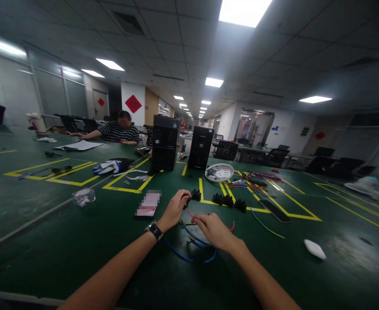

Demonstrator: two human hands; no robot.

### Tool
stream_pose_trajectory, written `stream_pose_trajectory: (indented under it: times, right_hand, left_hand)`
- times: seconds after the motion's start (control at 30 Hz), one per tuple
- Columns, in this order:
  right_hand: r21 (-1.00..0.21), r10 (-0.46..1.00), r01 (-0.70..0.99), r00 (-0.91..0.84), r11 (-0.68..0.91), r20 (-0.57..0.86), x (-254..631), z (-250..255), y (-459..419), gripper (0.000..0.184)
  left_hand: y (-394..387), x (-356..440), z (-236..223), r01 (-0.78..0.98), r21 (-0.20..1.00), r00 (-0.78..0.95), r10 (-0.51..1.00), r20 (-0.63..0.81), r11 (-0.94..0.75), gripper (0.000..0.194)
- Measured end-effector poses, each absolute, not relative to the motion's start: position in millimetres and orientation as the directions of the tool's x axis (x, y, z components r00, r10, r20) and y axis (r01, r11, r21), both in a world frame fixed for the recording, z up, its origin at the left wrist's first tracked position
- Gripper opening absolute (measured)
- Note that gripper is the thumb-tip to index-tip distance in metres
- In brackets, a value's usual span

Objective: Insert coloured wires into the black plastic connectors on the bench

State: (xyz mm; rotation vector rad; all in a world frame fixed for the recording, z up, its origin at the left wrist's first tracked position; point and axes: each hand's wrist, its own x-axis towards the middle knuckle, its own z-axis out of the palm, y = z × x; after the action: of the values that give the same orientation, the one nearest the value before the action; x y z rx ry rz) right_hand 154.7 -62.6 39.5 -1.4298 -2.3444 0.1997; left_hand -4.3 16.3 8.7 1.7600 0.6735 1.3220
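Two black towers [164,148], probably computers.

Open-plan office, partly used as workshop. Ceiling tiles with bright light panels [245,12]; office chairs [226,150] at rows of desks beyond; glass partitions [52,84] along left side. Green worktop [112,254] marked with yellow tape [292,215]; toward its right side, coloured wires [257,185]; two black computer towers [165,144] near far edge.
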Motion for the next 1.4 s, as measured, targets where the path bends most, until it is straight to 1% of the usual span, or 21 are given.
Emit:
stream_pose_trajectory:
  times: [0.07,0.13,0.17,0.2,0.23,0.3,0.33,0.43,0.53,0.6,0.67,0.7,0.77,0.83,0.93,1.03,1.1,1.13,1.2,1.27,1.4]
  right_hand:
    - [-0.297,0.853,0.801,-0.469,0.52,0.23,163.9,60.2,-65.4,0.036]
    - [-0.291,0.853,0.809,-0.435,0.511,0.29,176.3,77.8,-72.6,0.038]
    - [-0.288,0.864,0.837,-0.359,0.466,0.353,184.1,82.6,-77.9,0.041]
    - [-0.287,0.868,0.873,-0.253,0.396,0.427,193.2,84.0,-83.9,0.043]
    - [-0.283,0.858,0.911,-0.128,0.301,0.498,203.9,81.9,-90.2,0.046]
    - [-0.248,0.815,0.964,0.064,0.1,0.576,230.6,70.1,-100.9,0.046]
    - [-0.202,0.831,0.979,0.107,0.007,0.546,246.6,62.7,-104.2,0.045]
    - [-0.08,0.816,0.928,0.359,-0.364,0.453,299.8,44.7,-103.9,0.044]
    - [0.009,0.837,0.883,0.441,-0.469,0.324,340.8,35.1,-94.2,0.042]
    - [0.06,0.847,0.879,0.434,-0.472,0.306,348.5,29.5,-86.6,0.036]
    - [0.056,0.845,0.911,0.355,-0.409,0.4,335.5,24.7,-78.0,0.036]
    - [0.03,0.846,0.948,0.27,-0.318,0.459,321.4,23.1,-73.0,0.039]
    - [-0.051,0.856,0.998,0.005,0.025,0.517,281.5,22.0,-61.7,0.048]
    - [-0.139,0.827,0.918,-0.259,0.371,0.498,235.0,23.4,-49.2,0.064]
    - [-0.207,0.761,0.775,-0.466,0.597,0.451,181.1,27.4,-28.5,0.068]
    - [-0.214,0.752,0.759,-0.482,0.615,0.45,170.2,29.7,-4.0,0.058]
    - [-0.204,0.791,0.821,-0.397,0.532,0.464,183.3,28.4,14.3,0.056]
    - [-0.194,0.82,0.861,-0.345,0.47,0.456,192.7,26.9,23.4,0.056]
    - [-0.154,0.879,0.928,-0.255,0.339,0.403,211.4,22.3,40.7,0.057]
    - [-0.09,0.924,0.965,-0.205,0.246,0.322,225.4,16.7,55.2,0.057]
    - [-0.013,0.964,0.987,-0.156,0.163,0.216,239.2,7.5,73.2,0.066]
  left_hand:
    - [20.5,-9.5,12.9,-0.026,0.815,0.297,0.774,0.56,-0.579,0.034]
    - [31.4,-18.2,20.6,-0.165,0.846,0.101,0.845,0.526,-0.507,0.034]
    - [38.9,-24.4,24.9,-0.294,0.843,-0.075,0.89,0.45,-0.45,0.035]
    - [47.1,-31.1,28.7,-0.436,0.812,-0.237,0.92,0.312,-0.388,0.037]
    - [54.9,-37.5,31.4,-0.546,0.764,-0.311,0.93,0.196,-0.343,0.035]
    - [65.6,-44.7,32.0,-0.664,0.692,-0.277,0.953,0.123,-0.283,0.028]
    - [67.3,-43.7,29.8,-0.677,0.701,-0.217,0.971,0.103,-0.225,0.028]
    - [58.7,-23.5,17.9,-0.535,0.836,0.023,0.988,0.154,-0.118,0.032]
    - [42.1,1.2,6.7,-0.392,0.916,0.133,0.979,0.153,-0.09,0.038]
    - [33.6,8.5,1.6,-0.342,0.939,0.201,0.973,0.117,-0.042,0.041]
    - [27.8,9.4,-1.4,-0.315,0.949,0.278,0.957,0.083,0.009,0.042]
    - [25.4,9.3,-2.2,-0.31,0.95,0.311,0.948,0.071,0.03,0.042]
    - [21.1,10.3,-2.7,-0.321,0.945,0.368,0.927,0.068,0.058,0.044]
    - [17.6,13.7,-2.7,-0.356,0.931,0.429,0.899,0.086,0.081,0.048]
    - [17.6,16.0,-3.5,-0.414,0.907,0.465,0.875,0.134,0.081,0.05]
    - [26.1,5.8,-3.6,-0.317,0.948,0.42,0.9,0.114,0.027,0.05]
    - [33.2,-5.9,-2.3,-0.103,0.987,0.353,0.923,0.151,-0.122,0.051]
    - [35.8,-11.6,-1.5,0.036,0.97,0.325,0.92,0.217,-0.241,0.051]
    - [37.6,-19.7,-0.9,0.288,0.826,0.35,0.856,0.381,-0.485,0.044]
    - [34.6,-22.0,-2.1,0.413,0.639,0.467,0.753,0.463,-0.649,0.036]
    - [22.5,-17.5,-7.8,0.423,0.44,0.699,0.594,0.398,-0.792,0.038]
